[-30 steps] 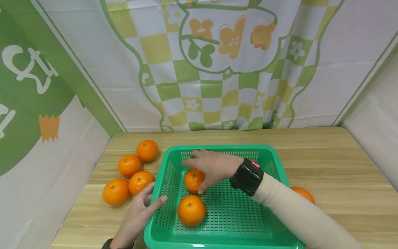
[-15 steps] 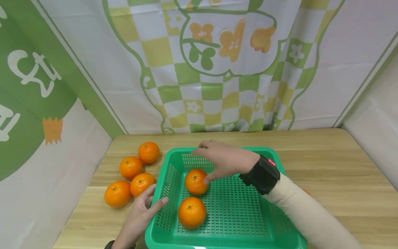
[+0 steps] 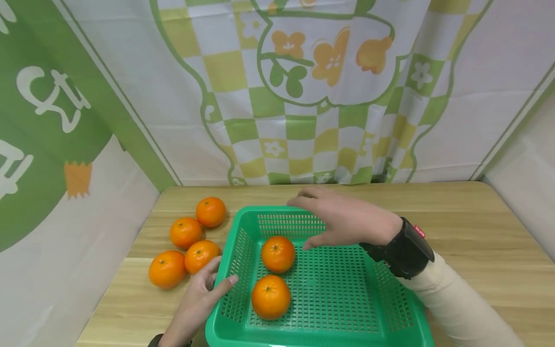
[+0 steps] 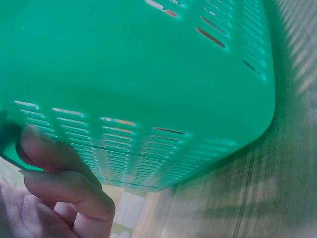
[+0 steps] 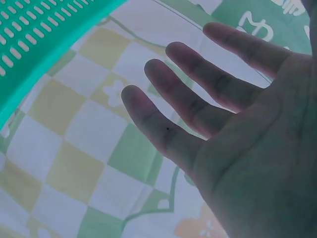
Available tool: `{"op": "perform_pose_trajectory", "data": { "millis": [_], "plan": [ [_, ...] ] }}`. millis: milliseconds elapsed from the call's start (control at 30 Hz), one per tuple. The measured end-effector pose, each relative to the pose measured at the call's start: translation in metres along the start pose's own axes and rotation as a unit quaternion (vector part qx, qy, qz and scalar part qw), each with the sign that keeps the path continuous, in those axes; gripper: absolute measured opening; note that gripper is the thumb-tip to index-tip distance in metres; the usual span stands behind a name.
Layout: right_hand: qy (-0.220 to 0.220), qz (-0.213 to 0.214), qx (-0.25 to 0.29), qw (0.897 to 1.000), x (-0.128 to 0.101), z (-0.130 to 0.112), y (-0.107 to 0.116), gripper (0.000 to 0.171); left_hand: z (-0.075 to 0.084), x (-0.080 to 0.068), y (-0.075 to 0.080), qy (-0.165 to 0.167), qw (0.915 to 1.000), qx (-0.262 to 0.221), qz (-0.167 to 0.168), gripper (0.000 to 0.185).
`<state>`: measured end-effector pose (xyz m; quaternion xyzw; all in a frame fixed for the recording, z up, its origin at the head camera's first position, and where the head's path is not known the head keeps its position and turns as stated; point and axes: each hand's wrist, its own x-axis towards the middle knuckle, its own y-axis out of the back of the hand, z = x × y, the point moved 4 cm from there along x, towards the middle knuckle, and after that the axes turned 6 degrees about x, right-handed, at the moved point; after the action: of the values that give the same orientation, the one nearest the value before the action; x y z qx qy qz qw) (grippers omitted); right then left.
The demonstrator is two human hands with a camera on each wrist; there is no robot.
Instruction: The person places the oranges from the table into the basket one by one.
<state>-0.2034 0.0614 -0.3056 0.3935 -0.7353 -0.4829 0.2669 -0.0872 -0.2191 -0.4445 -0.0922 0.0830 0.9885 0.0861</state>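
Head view: right hand [image 3: 347,219] released, fingers spread, hovering over far rim of green basket [image 3: 312,332]. Left hand [image 3: 201,294] pinching near-left rim. Two oranges [image 3: 278,254] inside, four [image 3: 200,255] on tabletop [image 3: 477,226] at left. Best to brace basket firmly, take nearest orange from above.

Green perforated plastic basket [image 3: 381,308], rectangular, flat on wooden table, near centre. Two oranges inside, left half: far one [image 3: 278,254], near one [image 3: 270,297], both stem-up, just apart. Four more oranges [image 3: 186,241] clustered left of basket.
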Motion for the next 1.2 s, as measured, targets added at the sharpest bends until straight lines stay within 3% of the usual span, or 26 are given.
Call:
{"op": "perform_pose_trajectory", "data": {
  "millis": [167, 333, 700, 900, 1200],
  "plan": [
    [-0.002, 0.016, -0.008, 1.000, -0.013, 0.003, 0.006, 0.082, 0.002, 0.001, 0.001, -0.006, 1.0000, 0.006, 0.001, 0.062],
    [-0.021, 0.027, -0.010, 0.999, -0.027, 0.009, 0.009, 0.078, 0.001, 0.001, 0.001, 0.013, 0.9998, 0.008, 0.010, 0.063],
    [-0.080, 0.069, 0.029, 0.994, -0.072, 0.027, 0.021, 0.079, 0.000, 0.001, 0.001, 0.013, 0.9998, 0.005, 0.014, 0.066],
    [-0.077, 0.105, 0.002, 0.992, -0.101, 0.036, 0.035, 0.076, 0.002, 0.002, -0.001, 0.004, 0.9999, 0.009, 0.010, 0.066],
    [-0.123, 0.123, -0.022, 0.984, -0.138, 0.055, 0.038, 0.081, 0.000, 0.000, -0.001, 0.000, 1.0000, -0.003, 0.004, 0.066]
  ]
}}
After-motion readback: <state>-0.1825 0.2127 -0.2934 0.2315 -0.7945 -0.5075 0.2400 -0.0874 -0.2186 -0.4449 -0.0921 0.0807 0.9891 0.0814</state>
